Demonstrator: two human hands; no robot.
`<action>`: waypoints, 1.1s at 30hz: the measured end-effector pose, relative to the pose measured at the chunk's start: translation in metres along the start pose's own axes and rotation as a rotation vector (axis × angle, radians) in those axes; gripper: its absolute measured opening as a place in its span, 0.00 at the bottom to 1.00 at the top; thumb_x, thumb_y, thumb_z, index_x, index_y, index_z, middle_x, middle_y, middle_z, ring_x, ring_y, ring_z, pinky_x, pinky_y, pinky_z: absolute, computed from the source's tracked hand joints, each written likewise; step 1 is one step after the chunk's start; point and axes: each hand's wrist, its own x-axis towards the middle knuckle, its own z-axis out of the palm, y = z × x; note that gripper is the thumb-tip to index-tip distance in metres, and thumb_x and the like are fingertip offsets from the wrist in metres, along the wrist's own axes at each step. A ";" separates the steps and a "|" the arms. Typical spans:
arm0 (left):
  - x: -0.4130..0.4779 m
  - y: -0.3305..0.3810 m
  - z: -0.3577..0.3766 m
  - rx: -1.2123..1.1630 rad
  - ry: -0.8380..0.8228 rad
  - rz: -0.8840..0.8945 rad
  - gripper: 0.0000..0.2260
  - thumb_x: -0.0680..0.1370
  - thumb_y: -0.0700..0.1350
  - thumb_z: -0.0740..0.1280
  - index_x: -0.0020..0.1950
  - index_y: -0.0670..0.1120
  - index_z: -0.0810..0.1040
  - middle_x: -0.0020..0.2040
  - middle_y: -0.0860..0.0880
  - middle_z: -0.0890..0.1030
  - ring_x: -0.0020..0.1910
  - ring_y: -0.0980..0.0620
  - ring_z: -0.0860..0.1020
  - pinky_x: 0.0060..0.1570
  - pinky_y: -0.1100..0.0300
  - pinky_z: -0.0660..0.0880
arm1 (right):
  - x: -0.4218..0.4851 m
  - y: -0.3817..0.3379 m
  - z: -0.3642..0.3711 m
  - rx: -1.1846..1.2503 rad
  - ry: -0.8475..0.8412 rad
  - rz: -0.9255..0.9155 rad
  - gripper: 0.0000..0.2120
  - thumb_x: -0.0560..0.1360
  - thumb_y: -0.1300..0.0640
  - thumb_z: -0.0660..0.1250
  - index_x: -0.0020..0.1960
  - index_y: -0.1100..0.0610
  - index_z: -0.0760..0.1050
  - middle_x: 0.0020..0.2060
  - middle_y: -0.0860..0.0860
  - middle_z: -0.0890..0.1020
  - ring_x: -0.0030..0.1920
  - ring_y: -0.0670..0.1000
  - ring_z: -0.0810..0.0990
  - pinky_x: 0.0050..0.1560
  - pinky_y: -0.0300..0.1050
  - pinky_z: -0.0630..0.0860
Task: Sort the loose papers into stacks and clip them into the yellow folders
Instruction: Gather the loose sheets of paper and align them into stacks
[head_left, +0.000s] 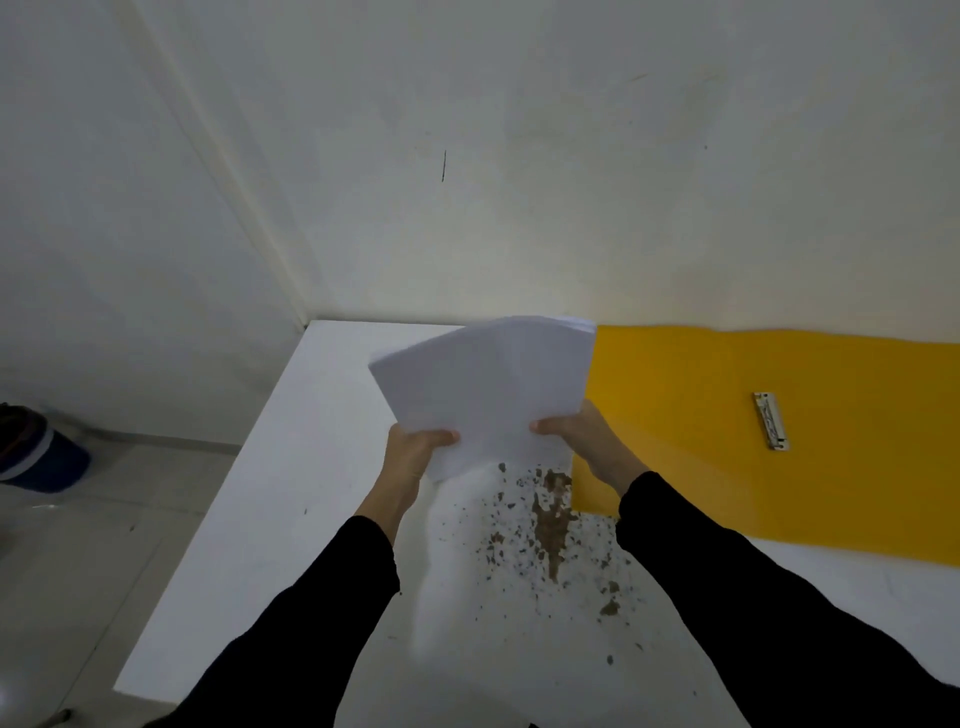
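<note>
Now both hands, left (415, 452) and right (587, 441), pinching paper stack (488, 384) above surface (291, 467), beside yellow folder (727, 415), probably for tidy edges.

A white table (270, 519) is set into a room corner, where two off-white walls (571, 156) meet. The table's surface is marred by brown chipped patches (550, 519). A pale tiled floor (78, 571) is seen at left, on which a blue bucket (41, 457) stands near the left wall.
</note>
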 end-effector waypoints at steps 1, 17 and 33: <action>-0.001 -0.006 0.001 0.008 0.001 -0.026 0.21 0.62 0.33 0.74 0.54 0.42 0.80 0.53 0.42 0.82 0.53 0.40 0.79 0.54 0.47 0.78 | 0.000 0.005 0.000 -0.001 -0.024 0.007 0.18 0.70 0.64 0.74 0.54 0.48 0.76 0.55 0.50 0.82 0.55 0.53 0.80 0.57 0.53 0.78; -0.005 -0.007 0.024 0.069 0.074 -0.024 0.15 0.74 0.33 0.68 0.59 0.38 0.77 0.52 0.42 0.81 0.51 0.42 0.79 0.53 0.53 0.76 | 0.005 0.013 -0.004 -0.130 0.016 0.010 0.18 0.79 0.54 0.65 0.68 0.53 0.72 0.62 0.52 0.79 0.59 0.55 0.79 0.63 0.56 0.76; -0.026 -0.020 0.058 0.273 -0.232 -0.029 0.17 0.76 0.35 0.67 0.65 0.38 0.75 0.59 0.42 0.79 0.54 0.43 0.77 0.57 0.50 0.75 | -0.070 0.040 -0.043 0.043 0.226 0.095 0.23 0.79 0.55 0.66 0.73 0.54 0.66 0.67 0.53 0.75 0.64 0.58 0.76 0.66 0.58 0.73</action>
